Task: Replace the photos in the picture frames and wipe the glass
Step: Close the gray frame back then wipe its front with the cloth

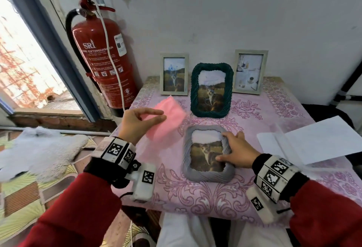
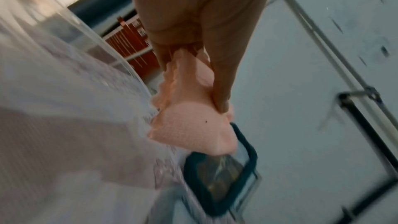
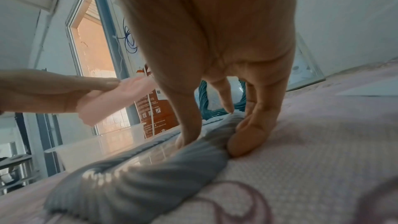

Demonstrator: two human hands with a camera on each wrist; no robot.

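Observation:
A grey rope-edged frame (image 1: pixel 207 174) with a cat photo lies flat on the table. My right hand (image 1: pixel 229 148) rests on the frame's right edge with fingers spread, thumb at the glass. In the right wrist view the thumb (image 3: pixel 183 140) presses the grey frame (image 3: pixel 150 176). My left hand (image 1: pixel 154 116) hovers left of the frame and pinches a pink cloth (image 1: pixel 168 127) above the table. The left wrist view shows the cloth (image 2: pixel 193 125) hanging from the fingers (image 2: pixel 219 74). A dark green frame (image 1: pixel 211 90) stands behind the grey one.
Two pale wooden frames (image 1: pixel 174 74) (image 1: pixel 249 71) lean on the wall at the back. White papers (image 1: pixel 313 143) lie at the table's right. A red fire extinguisher (image 1: pixel 103 55) stands left of the table. A clear plastic box (image 3: pixel 96 146) sits left of the grey frame.

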